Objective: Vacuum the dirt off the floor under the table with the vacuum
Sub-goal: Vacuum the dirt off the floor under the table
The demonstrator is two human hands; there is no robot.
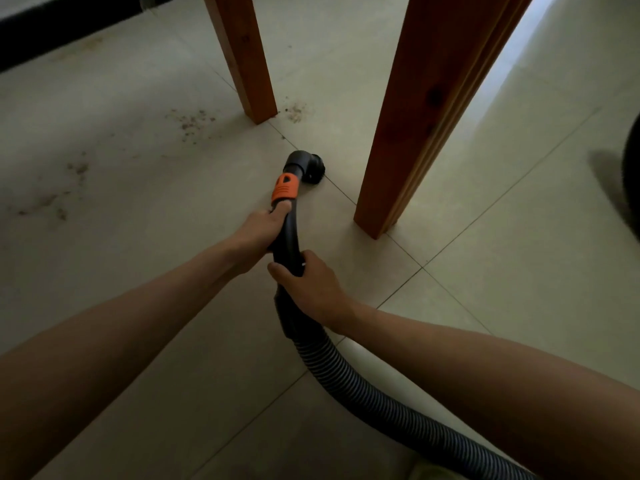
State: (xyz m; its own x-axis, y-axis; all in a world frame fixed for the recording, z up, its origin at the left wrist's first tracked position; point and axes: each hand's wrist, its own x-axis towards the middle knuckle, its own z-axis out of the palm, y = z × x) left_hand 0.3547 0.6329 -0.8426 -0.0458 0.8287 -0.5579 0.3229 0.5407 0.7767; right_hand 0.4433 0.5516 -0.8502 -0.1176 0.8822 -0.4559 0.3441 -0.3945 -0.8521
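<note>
The pale tiled floor [138, 271] is filling the frame, two wooden table legs [426, 109] rising at the top. The vacuum wand [289, 233] is lying centre-frame, left hand [261, 230] and right hand [308, 289] both clasping it. Dirt [192, 124] is sitting upper left.

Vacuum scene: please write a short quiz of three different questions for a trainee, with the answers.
1. True or false: the vacuum nozzle is on the dirt patch left of the far table leg.
2. Which hand is closer to the orange collar?
3. The nozzle lies: A) between the two legs, B) right of the near table leg.

Key: 1 false; 2 left hand, the right hand holds nearer the hose; 3 A.
</note>
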